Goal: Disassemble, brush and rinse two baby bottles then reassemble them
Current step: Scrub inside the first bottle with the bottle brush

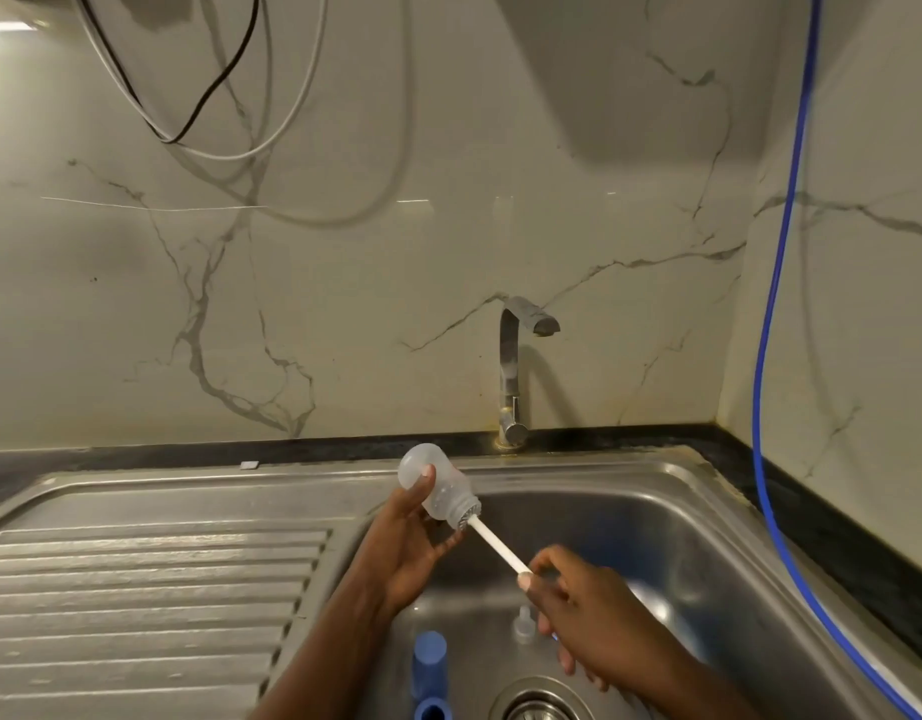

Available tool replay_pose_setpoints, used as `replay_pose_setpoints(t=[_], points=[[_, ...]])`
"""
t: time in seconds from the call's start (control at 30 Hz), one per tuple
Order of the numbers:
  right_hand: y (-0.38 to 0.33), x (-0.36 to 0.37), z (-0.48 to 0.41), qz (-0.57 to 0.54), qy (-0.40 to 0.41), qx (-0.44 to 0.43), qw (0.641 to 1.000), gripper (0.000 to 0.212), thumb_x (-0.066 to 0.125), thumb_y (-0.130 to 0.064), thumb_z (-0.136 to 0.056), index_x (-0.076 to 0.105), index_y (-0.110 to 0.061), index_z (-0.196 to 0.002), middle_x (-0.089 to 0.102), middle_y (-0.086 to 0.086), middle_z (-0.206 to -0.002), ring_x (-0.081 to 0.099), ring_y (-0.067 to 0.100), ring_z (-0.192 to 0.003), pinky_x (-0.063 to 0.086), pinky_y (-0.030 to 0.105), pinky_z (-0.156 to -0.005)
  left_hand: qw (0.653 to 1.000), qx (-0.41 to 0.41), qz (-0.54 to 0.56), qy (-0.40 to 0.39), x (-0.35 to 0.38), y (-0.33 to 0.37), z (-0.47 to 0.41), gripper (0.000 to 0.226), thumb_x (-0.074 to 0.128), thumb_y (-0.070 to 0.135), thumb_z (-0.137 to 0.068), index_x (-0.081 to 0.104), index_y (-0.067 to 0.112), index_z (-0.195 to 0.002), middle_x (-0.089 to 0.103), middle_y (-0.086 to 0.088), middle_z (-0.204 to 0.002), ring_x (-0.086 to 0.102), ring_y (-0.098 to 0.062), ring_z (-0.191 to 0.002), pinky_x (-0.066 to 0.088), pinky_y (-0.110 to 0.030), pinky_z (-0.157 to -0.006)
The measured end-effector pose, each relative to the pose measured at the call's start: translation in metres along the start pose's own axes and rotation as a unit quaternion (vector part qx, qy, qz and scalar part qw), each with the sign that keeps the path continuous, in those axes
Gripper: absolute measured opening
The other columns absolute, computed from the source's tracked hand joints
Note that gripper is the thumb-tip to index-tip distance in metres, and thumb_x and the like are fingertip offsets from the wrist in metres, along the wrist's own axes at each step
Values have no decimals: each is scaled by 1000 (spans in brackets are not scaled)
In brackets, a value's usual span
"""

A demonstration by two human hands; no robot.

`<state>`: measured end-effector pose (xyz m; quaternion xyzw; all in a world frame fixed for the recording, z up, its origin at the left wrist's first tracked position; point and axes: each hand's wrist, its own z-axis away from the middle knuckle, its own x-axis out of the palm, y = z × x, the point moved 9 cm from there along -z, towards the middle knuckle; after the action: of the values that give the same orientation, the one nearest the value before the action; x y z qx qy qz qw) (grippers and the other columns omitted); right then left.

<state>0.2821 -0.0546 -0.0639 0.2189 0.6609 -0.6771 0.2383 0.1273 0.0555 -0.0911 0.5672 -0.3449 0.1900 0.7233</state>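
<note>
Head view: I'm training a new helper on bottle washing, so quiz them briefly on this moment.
1. True or false: no water runs from the faucet.
2. Fill in: the right hand holds the brush by its white ____.
3. Which of the hands grips the bottle?
A. left hand
B. right hand
C. neither

Key: 1 true; 2 handle; 3 A.
</note>
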Motion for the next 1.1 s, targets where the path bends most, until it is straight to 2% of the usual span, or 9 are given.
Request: replay_pose_setpoints(t=[0.17, 0.33, 0.5, 0.6, 0.67, 0.73, 0.93, 1.03, 1.1], points=[[-5, -26, 3, 203, 159, -59, 964, 18, 52, -47, -92, 51, -30, -99, 59, -11, -87, 60, 12, -88, 49, 33, -75, 1000, 19, 9, 12, -2, 4, -3, 65, 65, 24, -82, 43, 10, -141, 58, -24, -131, 70, -36, -100, 61, -46, -70], [-14, -30, 5, 237, 178, -38, 954, 25, 38, -40, -99, 43, -27, -79, 51, -4, -76, 53, 24, -79, 44, 34, -72, 1000, -7, 19, 21, 6, -2, -1, 66, 70, 29, -82, 44, 5, -137, 58, -24, -130, 65, -38, -111, 60, -48, -81], [-22, -26, 6, 257, 172, -61, 949, 24, 36, -39, -100, 53, -23, -93, 65, 2, -87, 62, 27, -85, 39, 32, -67, 998, 4, -8, 66, 1, 0, -2, 60, 73, 19, -76, 47, 1, -127, 61, -24, -118, 66, -36, -102, 56, -43, -81], [-9, -11, -3, 64, 60, -25, 996, 31, 39, -33, -101, 67, -20, -95, 55, -8, -55, 52, 10, -52, 36, 25, -54, 998, 28, 6, 52, -3, 6, -2, 58, 67, 17, -84, 45, 2, -135, 56, -26, -130, 64, -37, -108, 59, -45, -80], [1, 6, -1, -211, -58, 71, 973, 31, 42, -26, -104, 68, -9, -99, 48, -7, -51, 36, 6, -40, 27, 20, -40, 998, 32, 46, 2, -1, 14, -3, 78, 81, 17, -73, 43, 3, -140, 51, -28, -139, 64, -37, -109, 61, -44, -75], [2, 11, 1, -277, -93, 92, 952, 32, 41, -27, -104, 66, -7, -104, 48, 1, -55, 33, 7, -39, 24, 17, -37, 997, 12, 62, -39, 5, 15, -1, 100, 94, 17, -57, 42, 3, -141, 52, -28, -138, 64, -37, -112, 60, -46, -79], [-8, -12, -2, 124, 98, -87, 984, 21, 62, -40, -89, 52, -21, -87, 65, -4, -73, 59, 10, -67, 47, 28, -63, 999, 1, 35, 40, 5, 3, -3, 69, 72, 28, -77, 45, 1, -134, 58, -28, -127, 61, -40, -116, 61, -47, -78], [-14, -13, -1, 200, 125, -100, 967, 19, 58, -37, -91, 52, -19, -86, 59, -3, -74, 59, 19, -76, 44, 33, -67, 997, 15, 28, 73, -2, 4, -5, 72, 75, 21, -74, 44, 1, -136, 56, -28, -128, 61, -40, -115, 62, -44, -68], [-19, -3, -1, 105, 67, -83, 989, 18, 55, -30, -95, 58, -16, -85, 62, 6, -72, 58, 19, -61, 42, 29, -54, 997, 18, 56, 46, 1, 7, -2, 75, 78, 20, -73, 44, -1, -136, 55, -31, -130, 59, -42, -118, 60, -48, -79]])
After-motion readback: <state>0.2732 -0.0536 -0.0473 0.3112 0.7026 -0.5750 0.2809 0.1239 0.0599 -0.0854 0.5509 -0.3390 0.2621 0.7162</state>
